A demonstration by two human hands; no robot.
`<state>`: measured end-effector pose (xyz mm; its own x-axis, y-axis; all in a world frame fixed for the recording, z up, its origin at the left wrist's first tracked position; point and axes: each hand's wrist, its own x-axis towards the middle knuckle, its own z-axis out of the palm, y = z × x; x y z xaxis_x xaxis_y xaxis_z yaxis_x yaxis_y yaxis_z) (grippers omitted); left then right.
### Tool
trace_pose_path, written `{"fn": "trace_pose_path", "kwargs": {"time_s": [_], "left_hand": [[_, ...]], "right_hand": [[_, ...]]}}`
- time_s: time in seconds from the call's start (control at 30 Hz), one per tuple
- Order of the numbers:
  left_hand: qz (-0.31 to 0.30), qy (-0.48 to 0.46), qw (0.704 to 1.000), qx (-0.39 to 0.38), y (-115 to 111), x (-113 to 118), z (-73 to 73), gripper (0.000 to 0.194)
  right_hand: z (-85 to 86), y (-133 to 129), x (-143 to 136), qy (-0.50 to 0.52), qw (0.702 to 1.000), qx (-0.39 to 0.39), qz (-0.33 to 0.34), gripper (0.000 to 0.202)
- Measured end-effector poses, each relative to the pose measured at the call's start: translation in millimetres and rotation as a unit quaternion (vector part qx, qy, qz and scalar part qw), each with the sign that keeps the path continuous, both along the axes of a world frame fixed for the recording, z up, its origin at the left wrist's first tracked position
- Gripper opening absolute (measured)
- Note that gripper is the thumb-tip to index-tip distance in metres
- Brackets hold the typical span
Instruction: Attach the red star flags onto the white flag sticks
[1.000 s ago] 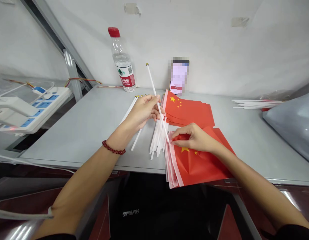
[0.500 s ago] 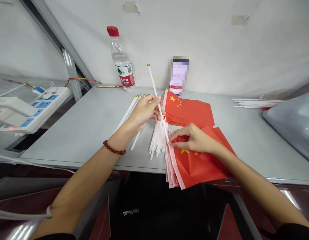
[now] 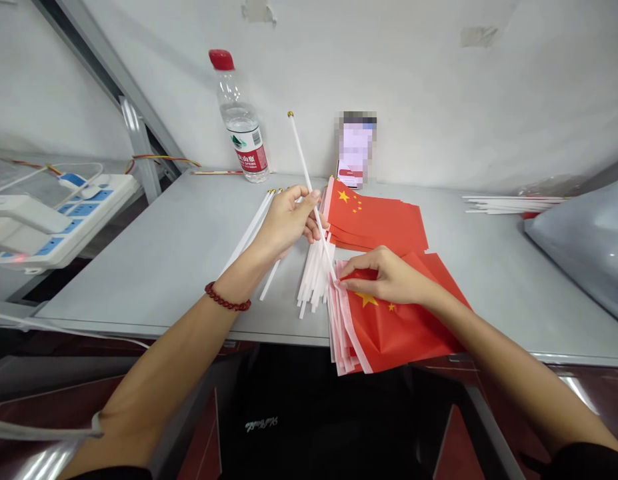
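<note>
Between thumb and fingers, my left hand (image 3: pixel 295 217) holds a white flagpole (image 3: pixel 301 155) with a gold ball tip, tilted with its tip up and to the left. Its lower end meets the pale sleeve edge of a red flag (image 3: pixel 409 320) with yellow stars, top of a pile overhanging the table's front edge. My right hand (image 3: pixel 381 275) pinches that flag's upper left corner, closed on it beside the pole's end. Behind lies a stack of red flags on white poles (image 3: pixel 379 220). Loose white flagpoles (image 3: pixel 246 233) lie left of my left hand, partly hidden by it.
A water bottle (image 3: pixel 243 133) with a red cap stands by the wall, and a phone (image 3: pixel 356 150) leans there. At left is a power strip (image 3: pixel 63 223) with plugs and cables. More white sticks (image 3: pixel 509 205) and a grey plastic bag (image 3: pixel 589 243) are on the right of the table (image 3: pixel 139 267).
The pole in my left hand has shifted slightly up and left, its gold tip higher. My right hand keeps its pinch at the flag's corner. The whole view has shifted slightly.
</note>
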<state>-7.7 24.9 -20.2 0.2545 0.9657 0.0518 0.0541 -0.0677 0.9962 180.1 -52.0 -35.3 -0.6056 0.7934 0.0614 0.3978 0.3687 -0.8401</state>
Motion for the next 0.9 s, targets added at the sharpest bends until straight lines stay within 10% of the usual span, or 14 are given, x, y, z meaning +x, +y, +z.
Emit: {"fn": "trace_pose_path", "kwargs": {"time_s": [0.9], "left_hand": [[-0.06,-0.089,0.994,-0.038,2.8,-12.8,9.6,0.023]], "right_hand": [[2.6,0.9,0.5,0.082,0.995,-0.015,-0.052,0.018]]}}
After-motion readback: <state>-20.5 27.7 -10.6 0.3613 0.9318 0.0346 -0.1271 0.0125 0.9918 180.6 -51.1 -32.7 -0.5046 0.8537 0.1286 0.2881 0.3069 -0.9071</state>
